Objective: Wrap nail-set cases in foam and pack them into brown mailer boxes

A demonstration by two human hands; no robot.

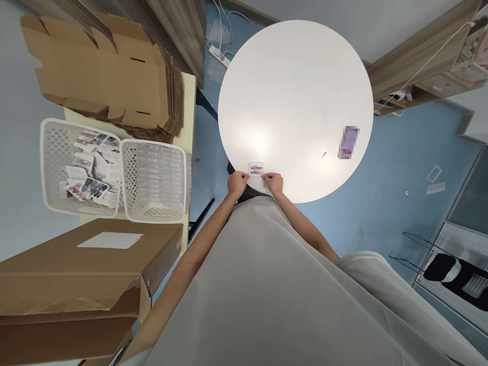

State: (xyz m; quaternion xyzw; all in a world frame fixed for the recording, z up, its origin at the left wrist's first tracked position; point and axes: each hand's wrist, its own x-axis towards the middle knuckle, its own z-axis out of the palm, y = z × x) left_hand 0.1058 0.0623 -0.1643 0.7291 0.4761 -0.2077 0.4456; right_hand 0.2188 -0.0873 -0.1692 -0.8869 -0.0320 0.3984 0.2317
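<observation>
A small clear plastic case (256, 169) lies flat at the near edge of the round white table (293, 112). Two rows of small dark pinkish pieces show inside it; they are too small to name surely. My left hand (237, 184) pinches the case at its near left corner, thumb and fingers closed. At the near right corner, the fingertips of my right hand (274, 183) close on the same case.
A blurred purple item (348, 142) lies on the table's right side. To my left, one white basket (44, 168) holds mixed small packs, another (154, 219) stacked clear cases. Flattened cardboard boxes (102, 71) are piled behind them; a large carton (76, 259) stands nearer.
</observation>
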